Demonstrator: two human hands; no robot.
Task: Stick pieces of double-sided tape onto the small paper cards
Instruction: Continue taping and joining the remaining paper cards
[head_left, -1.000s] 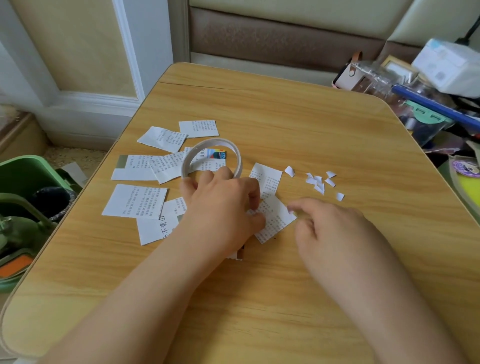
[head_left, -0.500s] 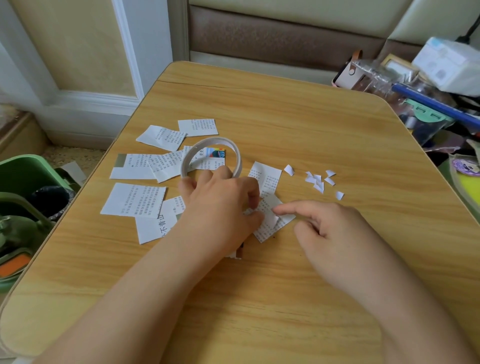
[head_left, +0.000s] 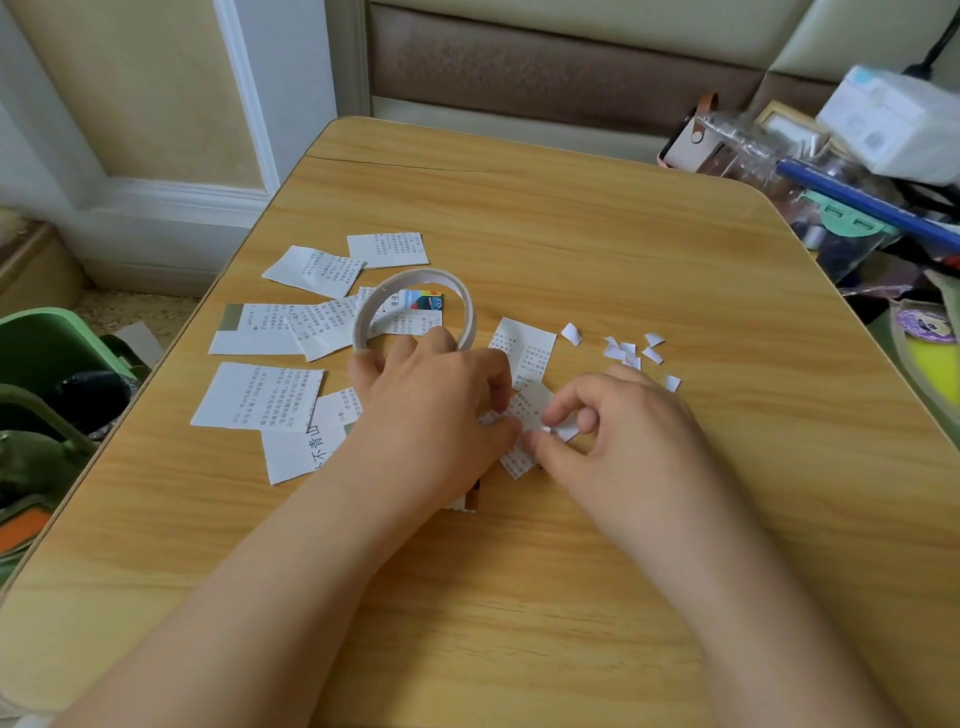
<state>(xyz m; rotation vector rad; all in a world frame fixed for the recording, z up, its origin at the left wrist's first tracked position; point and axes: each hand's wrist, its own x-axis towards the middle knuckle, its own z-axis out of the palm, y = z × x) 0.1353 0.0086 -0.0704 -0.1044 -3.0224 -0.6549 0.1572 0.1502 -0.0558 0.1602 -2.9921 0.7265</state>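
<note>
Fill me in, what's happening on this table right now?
A person is sticking double-sided tape onto small printed paper cards on a wooden table. The left hand holds down one card while the right hand pinches a small white piece over it. The tape roll stands behind the left hand, with more cards to the left and peeled white scraps to the right.

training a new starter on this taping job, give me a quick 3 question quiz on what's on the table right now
1. True or false: the white ring-shaped tape roll lies beyond the left hand.
2. Which hand pinches a small white tape piece over the printed paper card?
3. The small white backing scraps lie: A) on the wooden table B) in the green bin

Key: 1 true; 2 right hand; 3 A
</note>
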